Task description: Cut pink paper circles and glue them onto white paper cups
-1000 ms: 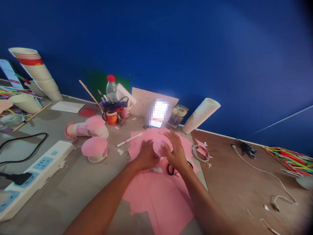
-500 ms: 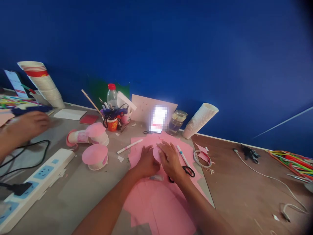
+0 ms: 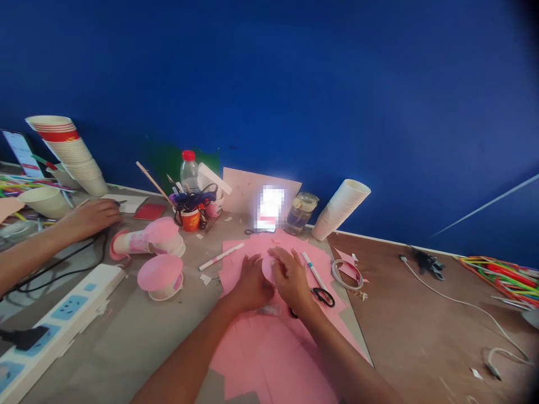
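Over the pink paper sheets [image 3: 275, 353], my two hands are close together around a small pink paper piece [image 3: 267, 269]. My left hand [image 3: 254, 285] is closed on its left side, fingers curled and partly hidden. On its right edge, the bent fingers of my right hand [image 3: 290, 275] pinch it. Black-handled scissors [image 3: 323, 297] lie partly under my right wrist. A small clear object [image 3: 268, 310], its kind unclear, rests just below my hands. White markers [image 3: 221, 257] lie on either side of the paper.
Left stand paper cups with pink discs [image 3: 160, 272] and a power strip [image 3: 63, 314]. Another person's hand [image 3: 99, 216] reaches in there. Behind are a pen cup [image 3: 190, 220], a lit phone [image 3: 270, 207], a jar [image 3: 302, 212] and stacked paper cups [image 3: 343, 209]. Tape [image 3: 347, 274] lies right.
My right hand's fingers have gone from lying flatter over the pink piece to bent at its edge. The other person's hand has moved right, and a cup now shows behind it.
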Demonstrator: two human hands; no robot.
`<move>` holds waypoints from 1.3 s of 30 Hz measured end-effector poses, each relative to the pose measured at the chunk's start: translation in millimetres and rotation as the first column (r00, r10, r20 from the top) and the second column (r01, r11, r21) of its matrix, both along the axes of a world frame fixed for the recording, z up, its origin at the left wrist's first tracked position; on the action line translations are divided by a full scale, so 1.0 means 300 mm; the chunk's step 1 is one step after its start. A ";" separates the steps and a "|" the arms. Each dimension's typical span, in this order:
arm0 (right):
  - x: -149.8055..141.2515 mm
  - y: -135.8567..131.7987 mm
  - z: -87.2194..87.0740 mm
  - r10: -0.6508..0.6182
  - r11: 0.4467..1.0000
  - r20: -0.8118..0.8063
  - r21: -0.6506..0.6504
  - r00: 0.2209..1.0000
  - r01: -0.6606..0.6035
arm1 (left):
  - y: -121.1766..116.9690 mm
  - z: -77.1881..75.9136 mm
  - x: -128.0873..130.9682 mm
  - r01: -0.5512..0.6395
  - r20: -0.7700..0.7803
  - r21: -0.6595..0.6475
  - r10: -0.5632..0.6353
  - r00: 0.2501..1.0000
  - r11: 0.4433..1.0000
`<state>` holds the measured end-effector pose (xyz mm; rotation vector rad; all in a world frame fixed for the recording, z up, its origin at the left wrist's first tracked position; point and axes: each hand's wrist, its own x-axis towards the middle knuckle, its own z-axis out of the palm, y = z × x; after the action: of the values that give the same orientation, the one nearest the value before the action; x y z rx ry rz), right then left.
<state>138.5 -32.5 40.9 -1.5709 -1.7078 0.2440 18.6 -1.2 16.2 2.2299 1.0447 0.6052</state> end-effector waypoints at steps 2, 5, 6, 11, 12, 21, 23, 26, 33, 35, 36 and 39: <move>-0.002 -0.002 0.000 -0.003 1.000 0.007 -0.001 1.000 0.003 | 0.000 0.001 0.000 0.013 -0.003 0.029 -0.013 1.000 0.999; -0.002 -0.003 -0.003 -0.003 1.000 0.022 -0.019 1.000 0.004 | 0.001 -0.003 0.001 0.022 0.001 0.065 -0.022 1.000 0.998; -0.001 -0.003 -0.005 -0.004 1.000 0.028 -0.028 1.000 0.005 | 0.001 -0.004 0.002 0.022 -0.004 0.070 -0.022 1.000 0.997; 0.007 -0.010 -0.008 -0.014 1.000 0.121 -0.013 0.993 0.016 | -0.002 -0.006 0.004 0.016 -0.072 0.072 -0.011 0.997 0.997; 0.008 -0.012 -0.007 -0.012 1.000 0.145 -0.009 0.989 0.013 | -0.002 -0.004 0.004 0.022 -0.083 0.074 -0.016 0.996 0.997; 0.009 -0.015 -0.009 0.005 1.000 0.236 -0.001 0.972 -0.005 | -0.001 0.000 0.006 0.063 -0.077 0.078 -0.057 0.995 0.995; 0.009 -0.013 -0.012 0.012 1.000 0.241 0.008 0.970 -0.015 | 0.000 -0.007 0.003 0.063 -0.055 0.080 -0.059 0.997 0.995; 0.008 -0.011 -0.014 0.018 1.000 0.231 0.019 0.973 -0.023 | 0.003 -0.017 0.001 0.065 -0.046 0.079 -0.061 0.997 0.995; 0.055 -0.005 -0.006 0.050 0.997 -0.182 0.065 0.982 -0.039 | 0.012 -0.039 -0.003 -0.053 0.174 -0.100 0.070 0.982 0.994; 0.082 0.005 -0.018 0.025 0.990 -0.431 0.135 0.902 0.038 | 0.016 -0.031 -0.010 -0.024 0.335 -0.234 0.103 0.937 0.972; 0.094 0.012 -0.030 0.017 0.984 -0.525 0.160 0.851 0.080 | 0.019 -0.024 -0.015 0.008 0.405 -0.295 0.118 0.907 0.955; 0.111 0.032 -0.084 0.051 0.979 -0.673 0.181 0.738 0.097 | 0.026 -0.003 -0.032 0.055 0.538 -0.450 0.221 0.813 0.891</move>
<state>171.7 -23.0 15.8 -1.1410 -1.0885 0.5393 9.0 6.5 15.2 1.4543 0.8502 0.9076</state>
